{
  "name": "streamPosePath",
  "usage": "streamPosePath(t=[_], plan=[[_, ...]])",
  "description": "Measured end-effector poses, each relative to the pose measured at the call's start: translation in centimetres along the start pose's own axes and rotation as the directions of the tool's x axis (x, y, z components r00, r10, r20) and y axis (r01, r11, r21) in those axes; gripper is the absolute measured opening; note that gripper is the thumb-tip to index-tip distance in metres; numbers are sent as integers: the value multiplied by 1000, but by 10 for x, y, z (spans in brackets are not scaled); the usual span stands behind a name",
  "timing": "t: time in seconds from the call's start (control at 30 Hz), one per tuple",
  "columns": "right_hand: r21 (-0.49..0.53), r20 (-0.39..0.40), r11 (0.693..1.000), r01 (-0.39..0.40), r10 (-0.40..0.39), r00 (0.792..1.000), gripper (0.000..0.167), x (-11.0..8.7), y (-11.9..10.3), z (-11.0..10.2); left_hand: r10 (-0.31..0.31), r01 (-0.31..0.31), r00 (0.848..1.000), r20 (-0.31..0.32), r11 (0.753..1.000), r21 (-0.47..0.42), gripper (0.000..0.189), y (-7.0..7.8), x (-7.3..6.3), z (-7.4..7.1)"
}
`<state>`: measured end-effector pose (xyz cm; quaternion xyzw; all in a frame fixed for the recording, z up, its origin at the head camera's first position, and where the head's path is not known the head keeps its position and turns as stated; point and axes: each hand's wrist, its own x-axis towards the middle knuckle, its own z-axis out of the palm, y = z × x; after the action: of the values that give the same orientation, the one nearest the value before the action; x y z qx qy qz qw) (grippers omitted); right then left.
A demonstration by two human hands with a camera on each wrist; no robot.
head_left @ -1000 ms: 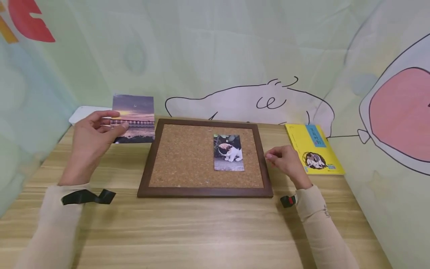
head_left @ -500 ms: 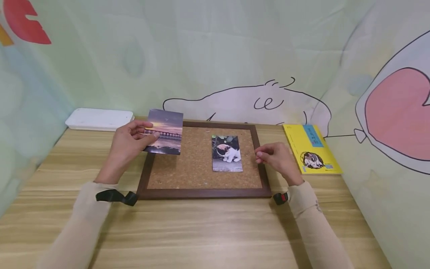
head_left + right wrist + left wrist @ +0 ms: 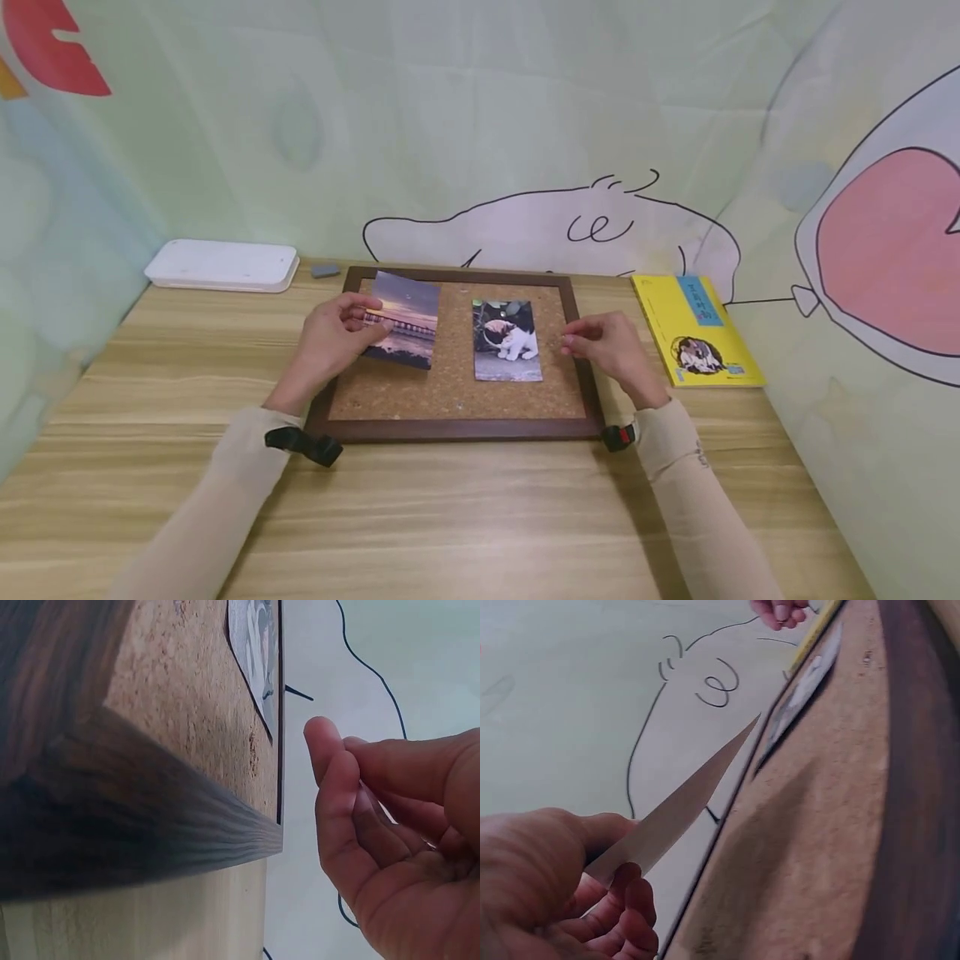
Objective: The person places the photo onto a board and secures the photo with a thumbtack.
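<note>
My left hand [image 3: 337, 333] pinches the left edge of a sunset photo [image 3: 408, 325] between thumb and fingers, tilted above the left half of a cork board [image 3: 450, 396]. Its pale back [image 3: 682, 817] faces the left wrist camera. On the board's right half lies a photo of a cat [image 3: 507, 346], a small shiny spot near its top. My right hand [image 3: 607, 342] is over the right side of the dark wooden frame [image 3: 150, 802], fingers curled, with thumb and fingertips pressed together. I cannot tell whether something tiny is between them.
A white case [image 3: 222, 265] stands at the back left, with a small grey block [image 3: 326, 271] beside it. To the right lies a yellow book [image 3: 697, 333]. A printed curtain [image 3: 465, 125] hangs behind the wooden table [image 3: 465, 517].
My left hand has brought the sunset photo right and down, from beside the board to over its left half, tilting it. The right hand has shifted slightly left.
</note>
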<state>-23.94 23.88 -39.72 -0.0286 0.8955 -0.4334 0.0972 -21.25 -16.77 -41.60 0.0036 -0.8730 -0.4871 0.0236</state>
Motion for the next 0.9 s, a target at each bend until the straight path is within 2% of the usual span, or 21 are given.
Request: streamPosePath(t=[0.17, 0.37, 0.5, 0.63, 0.9], plan=[[12, -30, 999, 40, -40, 999, 21, 1, 1, 4, 12, -11, 1000, -17, 999, 32, 40, -7, 0, 17], [-52, -51, 996, 68, -70, 996, 20, 1, 0, 8, 17, -15, 1000, -23, 997, 74, 41, -14, 1, 30], [-85, -59, 993, 80, -85, 995, 19, 2, -1, 11, 42, -38, 998, -37, 993, 109, 40, -19, 3, 36], [-106, -67, 993, 54, -61, 996, 19, 3, -4, 12, 62, -54, 997, -49, 986, 158, 40, -20, 3, 41], [-119, -78, 991, 64, -74, 994, 19, 13, -18, 18, 53, -49, 999, -10, 972, 230, 42, -17, 6, 47]])
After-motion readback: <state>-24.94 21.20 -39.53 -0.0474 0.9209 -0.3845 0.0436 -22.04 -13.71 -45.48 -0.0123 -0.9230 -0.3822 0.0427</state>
